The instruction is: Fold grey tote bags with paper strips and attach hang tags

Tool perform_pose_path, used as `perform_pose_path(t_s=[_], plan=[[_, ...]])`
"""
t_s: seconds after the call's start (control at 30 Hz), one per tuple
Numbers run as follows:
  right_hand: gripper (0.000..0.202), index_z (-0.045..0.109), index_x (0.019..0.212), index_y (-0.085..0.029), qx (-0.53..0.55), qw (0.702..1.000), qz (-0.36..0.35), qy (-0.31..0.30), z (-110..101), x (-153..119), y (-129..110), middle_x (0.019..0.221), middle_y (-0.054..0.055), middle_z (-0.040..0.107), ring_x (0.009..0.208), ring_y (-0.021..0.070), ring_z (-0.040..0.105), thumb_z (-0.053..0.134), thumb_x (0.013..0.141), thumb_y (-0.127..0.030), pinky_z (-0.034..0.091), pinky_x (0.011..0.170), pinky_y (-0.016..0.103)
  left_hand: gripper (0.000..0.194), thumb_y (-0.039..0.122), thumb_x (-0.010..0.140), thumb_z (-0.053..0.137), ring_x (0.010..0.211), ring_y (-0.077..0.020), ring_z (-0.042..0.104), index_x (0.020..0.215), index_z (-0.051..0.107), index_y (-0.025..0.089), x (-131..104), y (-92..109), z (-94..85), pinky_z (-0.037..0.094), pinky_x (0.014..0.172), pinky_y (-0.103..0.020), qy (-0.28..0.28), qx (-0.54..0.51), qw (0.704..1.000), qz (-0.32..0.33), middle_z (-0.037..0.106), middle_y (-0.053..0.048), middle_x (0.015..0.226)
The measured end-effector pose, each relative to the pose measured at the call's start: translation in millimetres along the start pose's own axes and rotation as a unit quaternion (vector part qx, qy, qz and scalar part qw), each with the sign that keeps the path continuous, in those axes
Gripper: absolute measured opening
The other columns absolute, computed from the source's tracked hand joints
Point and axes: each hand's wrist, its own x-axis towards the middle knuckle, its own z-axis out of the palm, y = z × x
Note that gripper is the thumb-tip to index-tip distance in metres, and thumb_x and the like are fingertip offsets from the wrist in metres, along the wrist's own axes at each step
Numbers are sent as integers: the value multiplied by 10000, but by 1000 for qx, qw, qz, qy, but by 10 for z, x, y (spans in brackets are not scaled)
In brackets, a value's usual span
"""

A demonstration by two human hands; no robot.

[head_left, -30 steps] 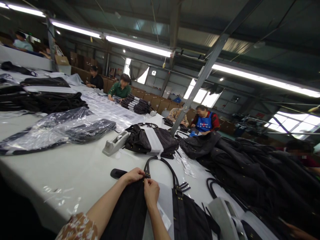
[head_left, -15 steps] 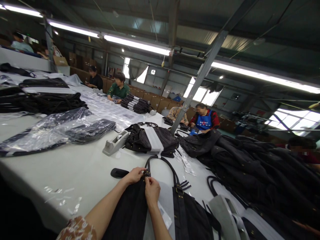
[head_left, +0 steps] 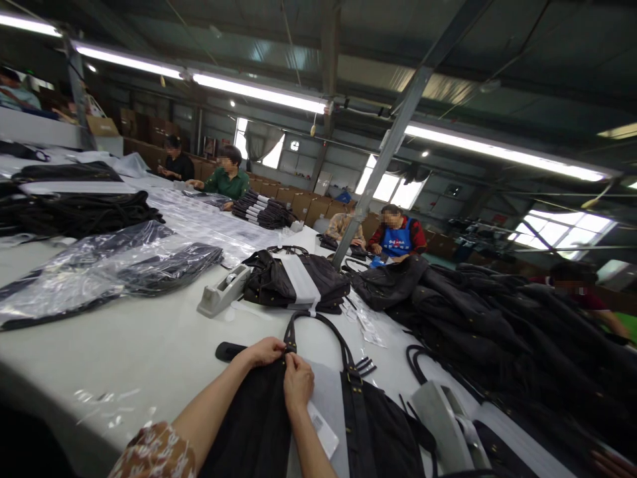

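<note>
A black bag [head_left: 249,415] with looped handles lies on the white table before me, a pale sheet [head_left: 326,392] across its middle. My left hand [head_left: 267,350] pinches the bag's upper edge at the base of the handle [head_left: 290,332]. Close beside it, my right hand [head_left: 298,380] has its fingers closed on the same edge, just below the handle base. A small white card [head_left: 323,431] lies on the sheet by my right wrist. Both hands' fingertips nearly meet.
A grey tape dispenser [head_left: 223,291] stands beside a banded stack of black bags [head_left: 298,279]; another dispenser [head_left: 450,425] is at lower right. Dark bags [head_left: 497,318] are heaped on the right, plastic-wrapped ones [head_left: 109,265] lie left. Several people sit beyond, one wearing a blue apron [head_left: 398,240].
The whole view has shifted slightly, so the scene sits further left. Both hands keep their places on the bag's edge. The person in green has stretched an arm out to the left.
</note>
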Motion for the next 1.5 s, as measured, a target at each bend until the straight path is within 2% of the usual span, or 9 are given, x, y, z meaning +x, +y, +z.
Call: perform_pose_path(t_s=[0.23,0.4,0.53,0.63,0.73,0.8,1.03,1.2,1.5], plan=[[328,725,852,-250,-1,1000,10,26,64,-9,82,885,74,723,814,238,653,410,871,-338,420,670,286,237,157,739,406,759,-159,574,711,640,179,6,-16,94,414,715,-224,12,76,996,51,639,8,728],[289,713,836,-257,-11,999,27,28,142,28,103,838,67,716,806,246,656,434,867,-329,426,661,291,209,195,766,405,732,-163,559,618,552,197,-2,-31,140,401,716,-239,80,107,990,44,599,3,681],[276,696,810,-197,-32,999,-5,39,108,48,108,793,95,688,779,223,637,428,865,-230,433,694,281,254,291,825,344,687,-178,552,630,485,211,-62,-33,192,416,707,-277,152,94,984,12,569,-5,646],[218,692,852,-181,-23,998,-49,44,-6,76,125,845,101,670,787,209,622,475,830,-188,447,696,275,305,369,868,277,760,-187,592,747,512,217,-128,-79,251,450,752,-292,176,-1,984,25,629,-17,778],[152,698,856,-218,35,991,-128,-8,-103,121,126,823,43,680,784,196,623,554,805,-222,459,689,265,331,496,850,385,859,-203,606,848,557,213,-157,-145,271,465,820,-297,144,-183,971,61,656,-8,869],[126,698,834,-231,59,987,-147,-26,-121,133,99,780,7,685,771,180,626,577,798,-226,462,694,260,344,531,810,476,849,-207,603,856,577,206,-185,-132,259,467,815,-293,120,-241,961,65,657,2,835],[236,669,940,-196,170,977,-115,-60,-23,123,18,769,18,694,672,136,623,451,859,-237,460,638,225,288,476,768,545,731,-176,578,775,569,189,-281,142,223,462,740,-278,139,-305,938,83,622,5,737],[242,678,963,-219,187,970,-127,-92,6,227,58,807,13,700,694,147,625,475,844,-276,451,664,238,289,464,765,546,769,-181,604,822,575,182,-208,97,217,475,759,-292,150,-318,933,71,649,-19,806],[254,704,855,-202,181,974,-113,-74,7,240,52,777,26,705,680,159,618,482,854,-325,435,664,250,285,464,822,494,736,-169,630,852,557,188,-202,69,230,494,744,-307,158,-349,922,61,671,-21,855]])
